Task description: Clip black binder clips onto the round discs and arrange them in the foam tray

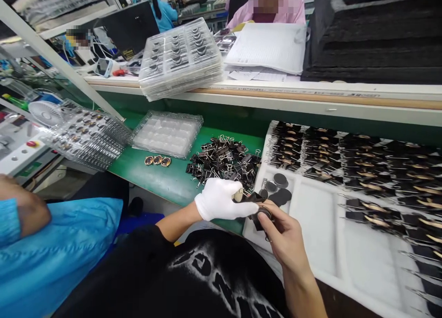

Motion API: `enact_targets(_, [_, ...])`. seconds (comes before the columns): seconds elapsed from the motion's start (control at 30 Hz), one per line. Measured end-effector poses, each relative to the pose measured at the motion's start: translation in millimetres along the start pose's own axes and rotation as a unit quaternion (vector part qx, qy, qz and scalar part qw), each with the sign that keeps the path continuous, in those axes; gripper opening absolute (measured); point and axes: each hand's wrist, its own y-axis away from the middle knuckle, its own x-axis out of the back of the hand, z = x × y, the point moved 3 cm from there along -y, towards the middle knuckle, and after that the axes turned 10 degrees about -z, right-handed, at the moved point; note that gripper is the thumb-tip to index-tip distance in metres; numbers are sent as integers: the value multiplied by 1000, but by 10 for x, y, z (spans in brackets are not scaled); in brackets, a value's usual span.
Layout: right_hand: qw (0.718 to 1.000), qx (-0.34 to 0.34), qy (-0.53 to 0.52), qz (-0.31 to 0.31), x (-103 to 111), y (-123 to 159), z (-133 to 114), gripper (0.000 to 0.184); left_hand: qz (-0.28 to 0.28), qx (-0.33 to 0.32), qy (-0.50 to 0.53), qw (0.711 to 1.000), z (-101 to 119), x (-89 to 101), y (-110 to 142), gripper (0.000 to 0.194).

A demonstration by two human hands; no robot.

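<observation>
Fingers of left hand [221,199] and right hand [285,230] grip a black clip [256,197]; clipped rows [365,161] already part-fill white tray [321,221], loose clip pile [224,160] left.

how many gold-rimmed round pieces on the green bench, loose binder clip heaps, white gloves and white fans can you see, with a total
Gold-rimmed round pieces on the green bench: 3
Loose binder clip heap: 1
White glove: 1
White fan: 1
Total: 6
</observation>
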Motion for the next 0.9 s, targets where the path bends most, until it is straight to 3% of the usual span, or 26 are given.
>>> enact_targets(0.13, [1000,-10,0,5,1,29,35,14,39,-9,49,998,-6,-114,-26,51])
enact_targets(0.23, [999,-44,-25,19,50,42,33,17,40,-17,104,994,-69,-91,-57,55])
enact_targets(0.37, [989,-114,-69,64,152,11,-65,24,-10,-24,196,980,-152,92,-85,56])
enact_targets(0.47, [988,-140,-50,35,176,-56,-173,25,-68,-57,190,978,-170,216,-145,57])
enact_targets(0.63, [990,-136,-31,-8,153,-120,-234,24,-160,-101,172,967,-106,261,-252,55])
enact_targets(0.8, [995,-90,37,-12,179,-83,-221,21,-188,-147,113,965,32,280,-306,55])
enact_targets(0.9, [995,-73,60,-17,202,-66,-221,18,-207,-133,124,961,49,252,-329,56])
